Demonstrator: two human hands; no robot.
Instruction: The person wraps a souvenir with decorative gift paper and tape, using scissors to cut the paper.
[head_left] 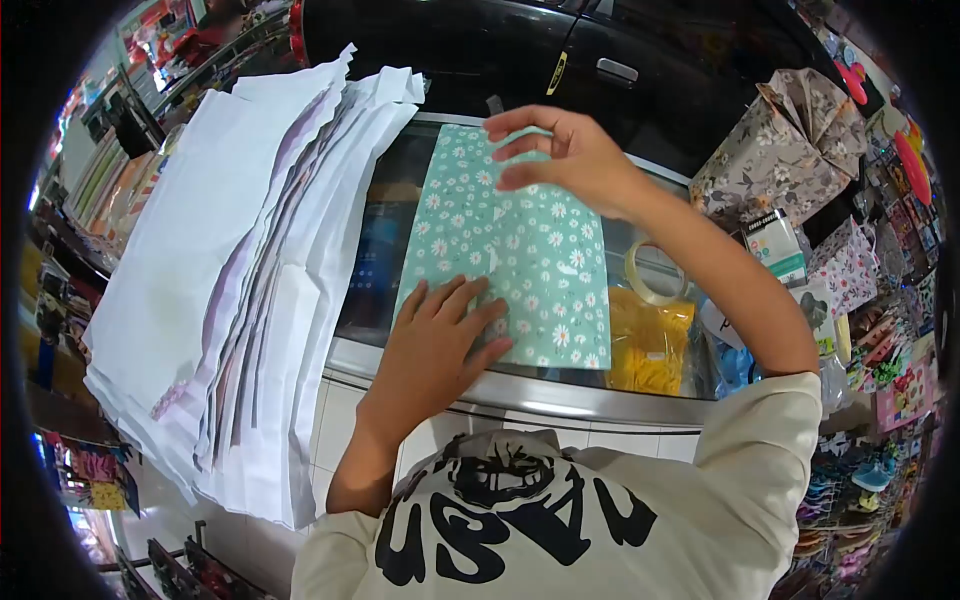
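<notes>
A green wrapped sheet or packet with white daisies (560, 310) lies flat on the glass counter in front of me. My left hand (435, 345) rests on its lower left part with the fingers spread. Above its upper right part is my right hand (560, 155), raised, with curled fingers held apart and nothing seen between them. A small dark piece (495, 105) shows at the top edge near my right fingertips; I cannot make out what it is. To the right of the green paper lies a roll of clear tape (655, 273).
A tall stack of large white sheets (210, 190) covers the counter's left side. On the right stand a floral bag (760, 150), a small box (775, 245) and yellow packaged goods (650, 340). A black car (450, 50) is beyond the counter's metal edge (500, 393).
</notes>
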